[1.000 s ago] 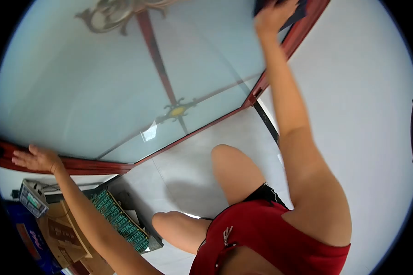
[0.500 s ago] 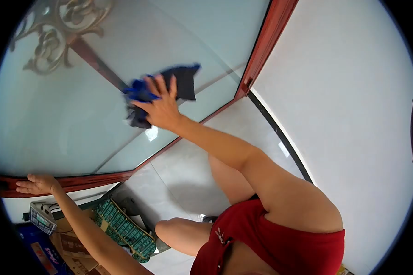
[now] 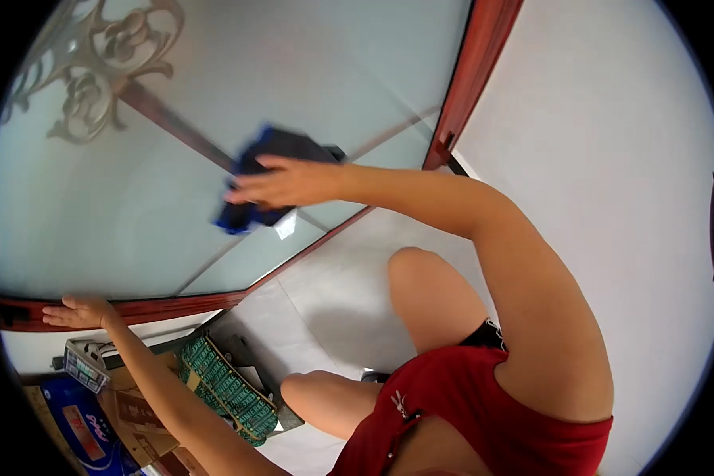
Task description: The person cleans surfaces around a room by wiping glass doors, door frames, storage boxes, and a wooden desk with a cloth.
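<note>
My right hand point(image 3: 289, 184) presses a dark grey cloth with blue edges point(image 3: 289, 143) against the frosted glass panel point(image 3: 166, 214). Its fingers point left across the cloth, which is bunched and a little blurred. At the lower left, my left hand point(image 3: 79, 312) rests on the red-brown wooden frame point(image 3: 159, 308) of the glass door, fingers stretched out and holding nothing. A brown strip crosses the glass from the ornate scroll pattern point(image 3: 87, 99) toward the cloth.
Below my left arm are a green patterned bag point(image 3: 226, 389), cardboard boxes point(image 3: 139, 412), a blue package point(image 3: 79, 424) and a small device with a display point(image 3: 86, 365). A white wall point(image 3: 611, 190) stands at the right. Grey tiles point(image 3: 325, 301) cover the floor by my knees.
My right hand has turned so its fingers point left, and the cloth has shifted and folded beneath it. My left hand stays on the frame. The whole view has shifted slightly.
</note>
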A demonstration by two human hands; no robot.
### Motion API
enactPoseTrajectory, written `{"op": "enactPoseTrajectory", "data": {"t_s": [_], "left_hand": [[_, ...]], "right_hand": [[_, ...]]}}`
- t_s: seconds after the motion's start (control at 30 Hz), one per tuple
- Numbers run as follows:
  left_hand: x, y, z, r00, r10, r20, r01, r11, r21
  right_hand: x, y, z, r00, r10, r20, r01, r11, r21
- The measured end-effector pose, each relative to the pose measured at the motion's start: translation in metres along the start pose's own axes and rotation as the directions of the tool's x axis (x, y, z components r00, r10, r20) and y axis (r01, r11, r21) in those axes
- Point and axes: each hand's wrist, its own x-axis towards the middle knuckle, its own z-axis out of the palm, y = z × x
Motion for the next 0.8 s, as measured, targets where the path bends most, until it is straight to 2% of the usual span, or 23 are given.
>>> {"op": "enactPoseTrajectory", "data": {"t_s": [0.07,0.1,0.13,0.17,0.2,0.27,0.33,0.37,0.4,0.43,0.47,0.5,0.53,0.6,0.67,0.73,0.77,0.8], "left_hand": [[0.001,0.0,-0.001,1.0,0.022,-0.009,-0.022,1.0,0.008],[0.001,-0.002,-0.001,0.999,0.044,-0.011,-0.044,0.999,0.011],[0.002,-0.003,-0.001,0.999,0.036,-0.016,-0.036,0.999,0.017],[0.003,-0.002,0.0,0.999,0.039,-0.025,-0.039,0.999,0.01],[0.002,-0.003,0.001,0.999,0.037,-0.031,-0.037,0.999,0.004],[0.003,-0.01,-0.002,0.997,0.063,-0.033,-0.062,0.997,0.05],[0.003,-0.013,0.003,0.998,0.056,-0.025,-0.054,0.995,0.08],[0.003,-0.015,0.002,0.993,0.115,-0.033,-0.112,0.99,0.087],[0.002,-0.008,0.002,0.995,0.092,-0.037,-0.09,0.995,0.052],[0.002,-0.006,0.002,0.996,0.077,-0.039,-0.075,0.997,0.035],[0.003,-0.006,0.002,0.997,0.064,-0.041,-0.063,0.998,0.019],[0.002,-0.008,0.001,0.997,0.071,-0.039,-0.07,0.997,0.028],[0.003,-0.011,0.002,0.996,0.081,-0.039,-0.079,0.996,0.041],[0.004,-0.014,0.003,0.998,0.056,-0.039,-0.055,0.998,0.032],[0.004,-0.017,0.003,0.997,0.064,-0.044,-0.062,0.997,0.049],[0.004,-0.023,0.005,0.995,0.089,-0.042,-0.087,0.994,0.06],[0.004,-0.024,0.005,0.994,0.1,-0.041,-0.098,0.994,0.057],[0.004,-0.025,0.004,0.993,0.111,-0.038,-0.108,0.993,0.054]], "right_hand": [[-0.083,-0.031,0.061,0.961,-0.231,0.15,0.27,0.9,-0.343],[-0.112,-0.027,0.051,0.939,-0.186,0.289,0.152,0.979,0.137],[-0.14,-0.022,0.04,0.895,-0.137,0.424,-0.252,0.628,0.736],[-0.169,-0.018,0.029,0.833,-0.085,0.547,-0.52,0.215,0.826],[-0.199,-0.018,0.028,0.898,0.065,0.435,-0.431,0.32,0.843],[-0.202,-0.009,-0.002,0.881,0.134,0.454,-0.442,0.576,0.688],[-0.171,0.016,-0.063,0.811,0.215,0.545,-0.566,0.525,0.635],[-0.167,0.028,-0.086,0.761,0.262,0.593,-0.633,0.497,0.593],[-0.187,0.042,-0.091,0.851,0.236,0.469,-0.438,0.811,0.388],[-0.191,0.058,-0.108,0.71,0.415,0.569,-0.679,0.617,0.397],[-0.195,0.07,-0.127,0.519,0.544,0.659,-0.854,0.364,0.371],[-0.185,0.08,-0.154,0.577,0.628,0.523,-0.78,0.614,0.123],[-0.177,0.09,-0.175,0.663,0.645,0.382,-0.633,0.754,-0.176],[-0.195,0.117,-0.178,0.646,0.761,0.068,-0.712,0.632,-0.306],[-0.17,0.135,-0.195,0.622,0.744,-0.246,-0.741,0.456,-0.493],[-0.161,0.154,-0.184,0.457,0.648,-0.609,-0.89,0.346,-0.299],[-0.178,0.16,-0.159,0.325,0.593,-0.737,-0.937,0.309,-0.165],[-0.196,0.162,-0.145,0.116,0.701,-0.703,-0.924,0.336,0.183]]}}
